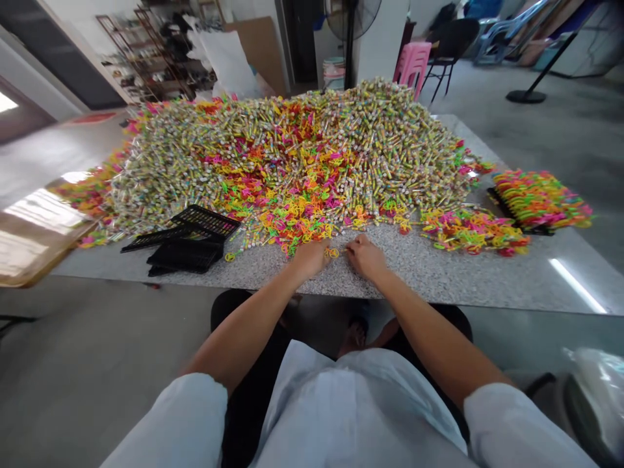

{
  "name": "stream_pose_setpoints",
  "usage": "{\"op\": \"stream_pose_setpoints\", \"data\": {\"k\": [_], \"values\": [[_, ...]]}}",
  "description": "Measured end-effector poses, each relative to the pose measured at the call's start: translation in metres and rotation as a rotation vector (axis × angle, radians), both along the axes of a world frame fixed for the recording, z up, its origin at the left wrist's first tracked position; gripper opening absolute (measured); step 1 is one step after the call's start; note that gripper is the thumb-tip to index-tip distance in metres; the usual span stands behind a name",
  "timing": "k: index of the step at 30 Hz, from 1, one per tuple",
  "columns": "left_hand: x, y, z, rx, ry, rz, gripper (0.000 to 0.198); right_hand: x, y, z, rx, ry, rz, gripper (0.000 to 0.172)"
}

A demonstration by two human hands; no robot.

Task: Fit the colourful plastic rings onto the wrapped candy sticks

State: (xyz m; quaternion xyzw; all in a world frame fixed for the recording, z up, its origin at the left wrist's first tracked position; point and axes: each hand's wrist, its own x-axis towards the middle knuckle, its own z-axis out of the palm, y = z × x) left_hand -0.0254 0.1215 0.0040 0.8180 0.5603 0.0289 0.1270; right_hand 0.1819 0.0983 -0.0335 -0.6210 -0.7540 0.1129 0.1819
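At the near edge of the grey speckled table [419, 273], my left hand [311, 259] is closed, with its fingertips at a small yellow-orange plastic piece with loops [332, 253] that sticks out beside them. My right hand [366, 258] is a short gap to the right, its thumb and fingers pinched together. Whatever lies in that pinch is too small to make out. Just beyond both hands spreads a pile of loose bright plastic pieces [302, 218] in yellow, orange, green and pink. Behind them rises a large heap of small patterned clear tubes [390, 143].
Black slotted plastic trays [188, 253] lie stacked askew on the left. To the right, a black rack [507, 208] holds rows of colourful-topped pieces, beside a smaller pile of tubes with coloured tops [472, 229]. Pink stools [413, 64] and a standing fan [351, 39] are beyond the table.
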Motion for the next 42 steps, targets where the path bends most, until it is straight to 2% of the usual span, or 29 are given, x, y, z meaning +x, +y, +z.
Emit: {"op": "stream_pose_setpoints", "data": {"k": [3,5,7,10,12,13,16,19,23,26,30,34,38,42], "values": [[-0.007,0.006,0.001,0.017,-0.199,0.022,0.038,0.001,-0.002,-0.002,0.044,0.15,-0.133,0.026],[-0.01,0.008,0.001,-0.004,-0.426,0.088,0.037,0.002,-0.007,-0.003,0.057,0.413,-0.248,0.025],[-0.01,0.007,0.002,-0.14,-0.734,0.159,0.036,0.0,-0.017,0.0,0.01,0.752,-0.329,0.024],[-0.005,0.0,0.005,-0.511,-1.179,0.207,0.044,-0.009,-0.035,0.011,-0.09,1.207,-0.288,0.02],[0.001,-0.008,0.006,-0.672,-1.315,0.196,0.049,-0.016,-0.046,0.022,-0.096,1.372,-0.216,0.019],[0.004,-0.012,0.006,-0.688,-1.329,0.189,0.049,-0.019,-0.05,0.027,-0.081,1.409,-0.19,0.019],[0.013,-0.021,0.005,-0.602,-1.253,0.152,0.048,-0.025,-0.06,0.037,-0.052,1.42,-0.144,0.019],[0.022,-0.027,0.005,-0.515,-1.22,0.159,0.048,-0.028,-0.066,0.039,-0.067,1.402,-0.115,0.024],[0.032,-0.039,0.007,-0.574,-1.387,0.244,0.044,-0.032,-0.071,0.033,-0.076,1.413,-0.125,0.03],[0.037,-0.054,0.009,-0.662,-1.535,0.248,0.041,-0.036,-0.076,0.029,-0.047,1.431,-0.181,0.028],[0.039,-0.068,0.009,-0.61,-1.585,0.261,0.036,-0.037,-0.082,0.026,0.008,1.368,-0.221,0.026],[0.035,-0.07,0.01,-0.568,-1.573,0.347,0.035,-0.033,-0.084,0.024,0.062,1.273,-0.239,0.025],[0.031,-0.069,0.011,-0.605,-1.545,0.299,0.035,-0.027,-0.082,0.023,0.044,1.26,-0.237,0.035],[0.031,-0.069,0.01,-0.596,-1.515,0.282,0.039,-0.024,-0.082,0.024,-0.003,1.293,-0.171,0.035]]}}
